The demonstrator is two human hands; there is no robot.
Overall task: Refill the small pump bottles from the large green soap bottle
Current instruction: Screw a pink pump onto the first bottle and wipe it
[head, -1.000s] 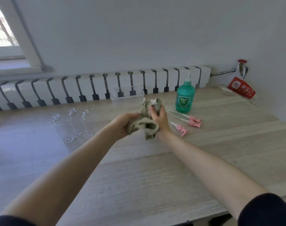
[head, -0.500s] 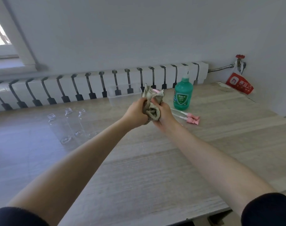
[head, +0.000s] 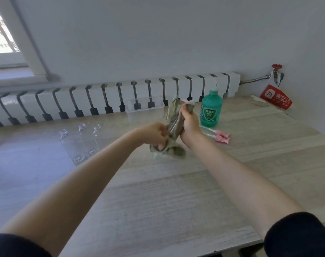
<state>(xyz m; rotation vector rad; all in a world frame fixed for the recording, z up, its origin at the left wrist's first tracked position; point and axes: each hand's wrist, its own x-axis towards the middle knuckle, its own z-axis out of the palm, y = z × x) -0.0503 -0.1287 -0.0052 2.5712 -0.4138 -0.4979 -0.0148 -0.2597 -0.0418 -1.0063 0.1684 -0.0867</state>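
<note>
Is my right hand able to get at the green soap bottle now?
Probably not yet: the right hand grips the cloth. The green soap bottle stands beside it with nothing between, so freeing the hand should do.

A crumpled grey-green cloth (head: 173, 115) is held above the wooden table (head: 176, 191): the right hand (head: 190, 123) grips its upper part, where a bit of pink shows at the top, and the left hand (head: 154, 133) pinches its lower end. Just behind the right hand stands the green soap bottle (head: 210, 110), with pink pump heads (head: 221, 137) lying beside it. Three clear, capless small bottles (head: 80, 143) stand to the left, and a clear plastic tub (head: 145, 110) sits near the radiator (head: 109, 97)
</note>
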